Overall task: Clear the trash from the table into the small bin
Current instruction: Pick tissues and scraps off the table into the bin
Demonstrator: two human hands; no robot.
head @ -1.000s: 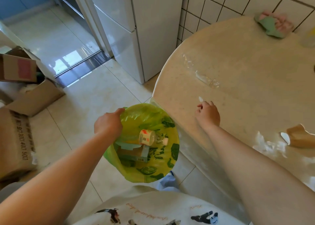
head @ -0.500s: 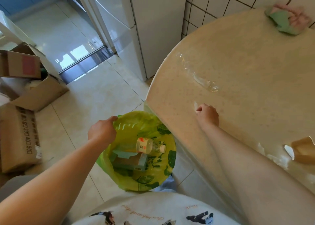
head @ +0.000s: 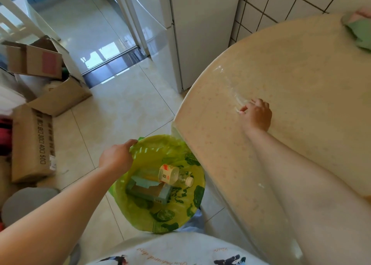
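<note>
My left hand point(head: 116, 158) grips the far left rim of the small bin point(head: 154, 150), which is lined with a yellow-green bag and held just below the table's edge. In the bin lie a small clear bottle point(head: 172, 174) and a teal carton point(head: 148, 190). On the round beige table point(head: 301, 74), my right hand point(head: 256, 114) has its fingers curled, with a small white scrap point(head: 237, 110) at the thumb and forefinger tips. The fingertips touch the near end of a clear plastic wrapper point(head: 232, 88) that lies flat on the table.
A green and pink cloth point(head: 359, 29) lies at the table's far right edge by the tiled wall. A white fridge point(head: 200, 33) stands behind the table. Cardboard boxes point(head: 32, 144) and a grey round stool point(head: 26, 202) crowd the floor at left.
My right hand has slid forward across the table with the white scrap to the wrapper's near end. The left hand keeps hold of the bin. The view has shifted left.
</note>
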